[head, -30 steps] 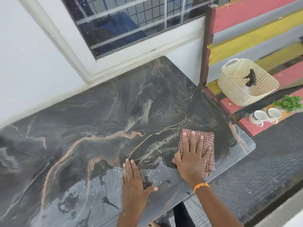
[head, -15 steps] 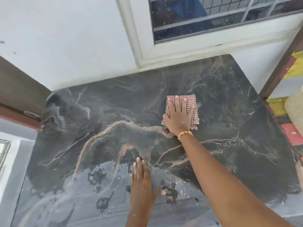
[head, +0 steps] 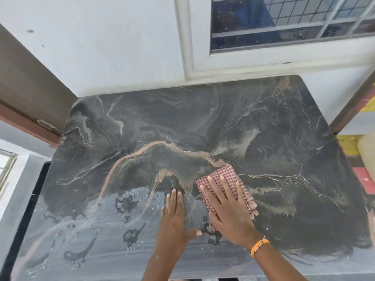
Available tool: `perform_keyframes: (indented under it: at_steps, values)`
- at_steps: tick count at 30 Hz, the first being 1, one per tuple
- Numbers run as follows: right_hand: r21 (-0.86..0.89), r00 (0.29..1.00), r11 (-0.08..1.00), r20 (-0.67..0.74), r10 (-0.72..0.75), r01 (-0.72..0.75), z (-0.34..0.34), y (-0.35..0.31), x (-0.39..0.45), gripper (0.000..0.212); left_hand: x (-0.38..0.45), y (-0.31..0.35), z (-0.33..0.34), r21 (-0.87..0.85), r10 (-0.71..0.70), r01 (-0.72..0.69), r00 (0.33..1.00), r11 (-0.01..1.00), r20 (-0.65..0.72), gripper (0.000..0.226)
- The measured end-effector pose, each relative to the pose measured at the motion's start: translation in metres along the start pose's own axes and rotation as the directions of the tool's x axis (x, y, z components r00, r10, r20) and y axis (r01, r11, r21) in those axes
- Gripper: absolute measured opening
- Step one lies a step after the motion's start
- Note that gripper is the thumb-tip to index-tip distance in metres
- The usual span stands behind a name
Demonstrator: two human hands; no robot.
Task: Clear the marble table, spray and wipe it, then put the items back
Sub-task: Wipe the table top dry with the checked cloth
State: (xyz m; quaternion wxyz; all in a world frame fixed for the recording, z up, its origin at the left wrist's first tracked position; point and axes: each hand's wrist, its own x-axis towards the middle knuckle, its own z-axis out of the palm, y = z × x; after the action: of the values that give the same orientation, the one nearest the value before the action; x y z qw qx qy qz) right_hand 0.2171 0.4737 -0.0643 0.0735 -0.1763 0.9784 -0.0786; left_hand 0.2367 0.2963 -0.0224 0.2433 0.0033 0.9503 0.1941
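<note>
The dark marble table (head: 142, 122) fills the view, bare of items, with wet streaks and droplets along its near half. A folded red-and-white checked cloth (head: 229, 176) lies on it right of centre. My right hand (head: 227, 211) presses flat on the cloth with straight, spread fingers; an orange band circles its wrist. My left hand (head: 174, 218) rests flat on the wet marble just left of the cloth, fingers straight and thumb out toward the right hand.
A white wall and a window (head: 284, 23) stand right behind the table. A brown door frame (head: 26, 94) is at the left. A painted wooden bench (head: 363, 175) and part of a cream basket (head: 367, 153) show at the right edge.
My right hand has pulled the cloth back from the table's far middle toward me, next to my left hand. The left hand stayed flat on the marble.
</note>
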Motion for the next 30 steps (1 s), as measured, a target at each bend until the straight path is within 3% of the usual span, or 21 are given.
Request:
perform_keyframes:
  at_steps: [5,11,14,17,21,23,26,30]
  values:
    - [0.071,0.985,0.983,0.027,0.168,-0.169,0.009,-0.063,-0.019,0.069,-0.022,-0.033,-0.008,0.0,-0.067,0.067,0.997,0.998,-0.047,0.113]
    - [0.162,0.929,0.916,0.016,0.369,-0.366,-0.01,-0.059,0.088,0.065,-0.039,-0.059,-0.01,-0.049,-0.177,0.176,0.983,0.983,-0.037,0.12]
    - [0.152,0.945,0.933,0.022,0.325,-0.325,-0.021,-0.049,0.15,0.065,-0.04,-0.063,-0.008,-0.036,-0.167,0.166,0.985,0.985,-0.034,0.118]
    - [0.12,0.982,0.976,0.053,0.179,-0.184,-0.028,-0.052,0.177,0.062,-0.041,-0.063,-0.007,-0.069,-0.176,0.173,0.984,0.982,-0.038,0.119]
    - [0.043,0.984,0.99,0.112,-0.14,0.135,-0.027,-0.056,0.155,0.056,-0.042,-0.063,-0.007,-0.069,-0.172,0.169,0.984,0.983,-0.043,0.117]
    - [0.041,0.964,0.974,0.141,-0.225,0.221,-0.022,-0.056,0.124,0.057,-0.042,-0.063,-0.007,-0.059,-0.169,0.167,0.985,0.984,-0.034,0.117]
    - [0.071,0.971,0.978,0.129,-0.203,0.195,-0.009,-0.059,0.066,0.067,-0.042,-0.064,-0.007,-0.037,-0.147,0.146,0.989,0.989,-0.029,0.116]
    - [-0.028,0.997,0.998,0.044,-0.06,0.061,0.019,-0.092,-0.003,0.067,-0.05,-0.076,-0.008,-0.029,-0.074,0.072,0.996,0.997,-0.051,0.117]
